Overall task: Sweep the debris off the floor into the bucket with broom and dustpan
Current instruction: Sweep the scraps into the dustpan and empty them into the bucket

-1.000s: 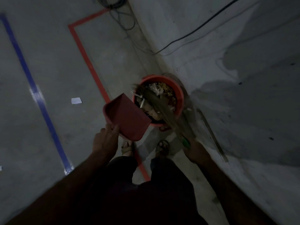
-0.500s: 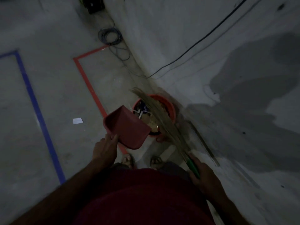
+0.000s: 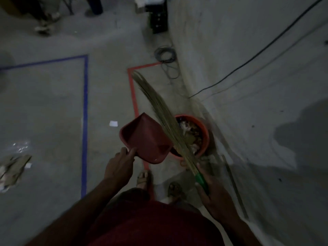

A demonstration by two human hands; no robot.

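The orange bucket (image 3: 204, 132) stands hard against the foot of the wall (image 3: 248, 50) on the right, with red floor tape (image 3: 132, 89) just to its left and open concrete stretching left to the blue tape (image 3: 85, 107). The left hand (image 3: 119, 168) curls round the near edge of the red dustpan (image 3: 145, 137), held tilted just left of the bucket rim. The right hand (image 3: 213, 194) wraps the green handle of the broom (image 3: 165, 119), bristles slanting up-left across pan and bucket. Debris (image 3: 12, 170) seems to lie far left, though it is blurred. Against a second ago, the bristles have lifted out of the bucket.
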